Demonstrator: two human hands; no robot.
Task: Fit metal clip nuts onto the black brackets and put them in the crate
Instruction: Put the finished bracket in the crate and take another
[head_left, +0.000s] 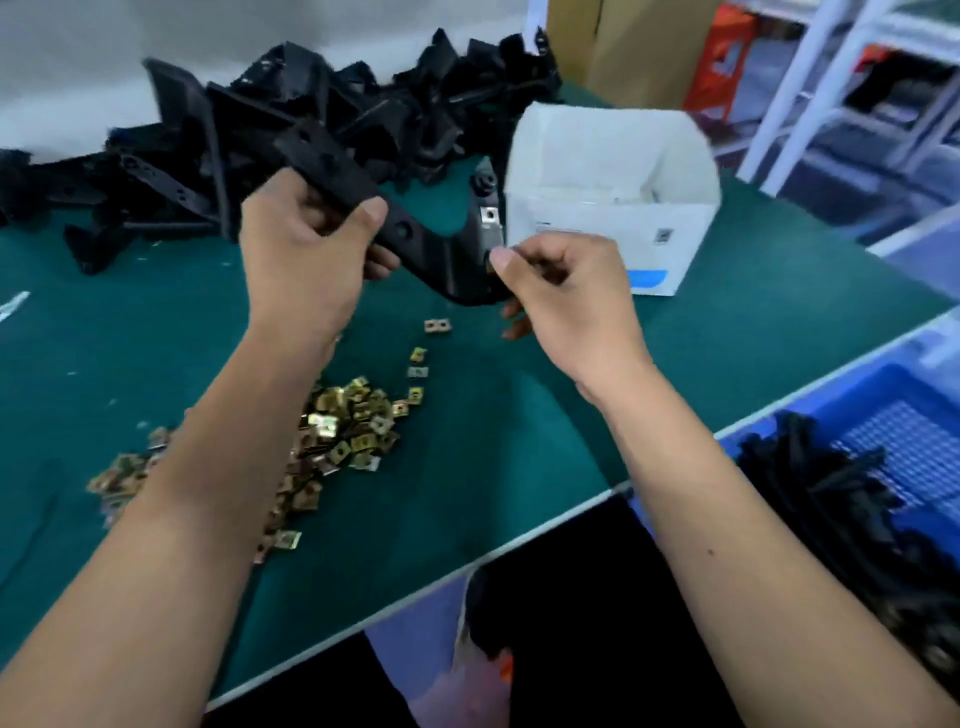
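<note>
1. Bracket (415, 244), black, curved, held up over green table (156, 338) just left of white box (613, 202); one silver clip nut (489, 214) already sits on its upright arm, right beside box's left wall.
2. Left hand (306, 249) grips bracket's long flat end: thumb on top, fingers curled under, so wrapped round it.
3. Right hand (566, 291) at bracket's lower bend, just in front of box's left corner; thumb & forefinger pressed together at bracket edge. Looks like a pinch, but can't tell if a nut is between them, too small/blurred. Other fingers curled in.
4. Loose clip nuts (343, 421), brass-coloured, heaped on table well in front of box & to its left, partly under left forearm; a few strays (438, 326) lie nearer box, below bracket.
5. Bracket pile (322, 119), black, unsorted, lies on table left of box and behind it, running along back edge.
6. Blue crate (914, 415) is to right of box & nearer the person, off table's edge; black brackets (831, 499) lie in it.
7. Cardboard carton (639, 47) stands behind box; white rack frame (810, 88) behind & right of box.
</note>
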